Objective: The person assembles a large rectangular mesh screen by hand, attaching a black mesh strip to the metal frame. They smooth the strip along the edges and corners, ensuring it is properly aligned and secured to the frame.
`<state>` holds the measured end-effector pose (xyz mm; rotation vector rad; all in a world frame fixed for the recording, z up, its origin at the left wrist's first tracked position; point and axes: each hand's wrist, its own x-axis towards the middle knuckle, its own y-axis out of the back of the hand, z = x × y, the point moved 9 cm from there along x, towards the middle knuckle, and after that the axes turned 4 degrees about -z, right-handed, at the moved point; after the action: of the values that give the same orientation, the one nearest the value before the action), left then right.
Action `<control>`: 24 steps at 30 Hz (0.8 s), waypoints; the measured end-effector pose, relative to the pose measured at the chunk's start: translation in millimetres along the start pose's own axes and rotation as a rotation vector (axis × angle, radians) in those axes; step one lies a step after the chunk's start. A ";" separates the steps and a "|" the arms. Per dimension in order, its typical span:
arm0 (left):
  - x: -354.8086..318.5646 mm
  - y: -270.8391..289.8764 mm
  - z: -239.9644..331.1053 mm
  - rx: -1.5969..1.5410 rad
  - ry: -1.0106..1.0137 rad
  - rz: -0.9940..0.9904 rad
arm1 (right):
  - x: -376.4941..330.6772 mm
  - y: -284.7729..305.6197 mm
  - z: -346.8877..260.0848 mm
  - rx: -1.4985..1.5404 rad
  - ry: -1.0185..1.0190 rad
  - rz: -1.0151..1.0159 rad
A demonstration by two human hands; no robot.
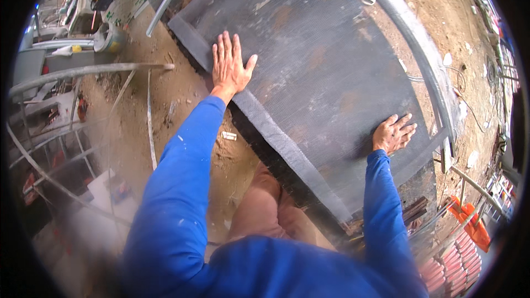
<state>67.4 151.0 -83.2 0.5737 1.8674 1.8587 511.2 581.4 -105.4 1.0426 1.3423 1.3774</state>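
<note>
A large dark sheet with a fine ribbed or mesh-like surface (309,72) covers a raised flat surface in front of me. Its near edge is a lighter grey strip (284,138) that hangs a little over a dark side. My left hand (229,66) lies flat on the sheet close to that edge, fingers stretched out. Farther right, my right hand (393,134) presses palm down on the sheet, its fingers slightly spread. Neither hand holds anything. Along the far right side, a band of greyish mesh-like material (411,27) curves down past the sheet.
Metal bars of a rack (88,70) stand at the left, beside a grey bucket (110,38). Dirt ground (165,99) lies between rack and sheet. An orange item (472,223) and stacked reddish pieces (455,265) are at the lower right. Loose wire (466,105) lies on the right.
</note>
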 end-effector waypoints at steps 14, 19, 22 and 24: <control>-124.6 26.6 145.2 -0.182 -0.340 -0.209 | 2.2 0.7 -1.8 0.045 0.020 -0.020; -128.0 23.3 149.6 -0.229 -0.330 -0.196 | 0.1 8.7 -3.1 0.014 -0.010 -0.021; -126.8 24.2 152.1 -0.213 -0.324 -0.213 | 1.3 9.5 -1.3 0.009 -0.022 -0.027; -129.1 27.0 151.3 -0.220 -0.325 -0.220 | -2.2 11.4 -3.7 -0.009 -0.016 -0.038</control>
<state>259.7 200.3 -53.5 0.5337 1.4348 1.6832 507.4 578.7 -94.1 1.0155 1.3362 1.3432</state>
